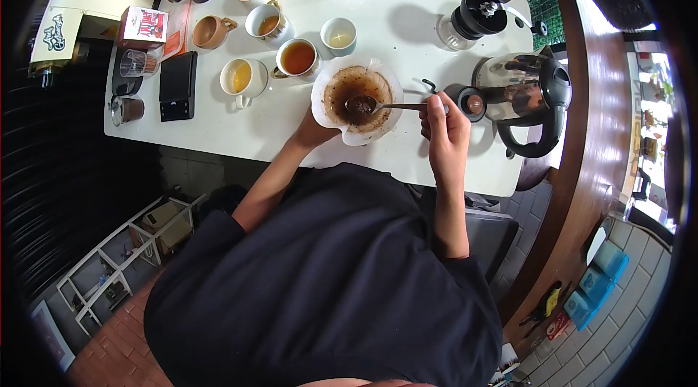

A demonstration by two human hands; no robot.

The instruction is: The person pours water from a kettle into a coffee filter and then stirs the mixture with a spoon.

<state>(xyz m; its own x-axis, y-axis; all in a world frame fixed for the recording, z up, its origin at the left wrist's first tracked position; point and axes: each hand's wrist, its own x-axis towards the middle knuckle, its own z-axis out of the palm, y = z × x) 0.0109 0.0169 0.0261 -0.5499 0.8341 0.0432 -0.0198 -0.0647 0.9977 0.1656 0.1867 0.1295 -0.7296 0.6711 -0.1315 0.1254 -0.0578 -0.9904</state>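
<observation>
At the far left edge of the white table [218, 125] stands a cream machine [80, 5] with dark lettering on its side, too small to read, and beside it a small box [143, 25] with a red printed label that cannot be made out either. Next come a black scale [177, 85] and a cluster of cups, among them a cup of dark tea [297, 58] and a white cup of pale yellow liquid [239, 77]. The person's left hand [314, 131] cups the near underside of the paper filter [356, 98], fingers closed against it, holding it over the table's front part. The filter is stained brown inside with wet grounds. Across it lies a spoon [382, 105], its bowl resting in the grounds at the filter's centre and its handle running to the right into the right hand [445, 125], which is pinched shut on the handle's end just beside the filter. Further right sit a gooseneck kettle [525, 100] and, behind it, a hand grinder [476, 17].
</observation>
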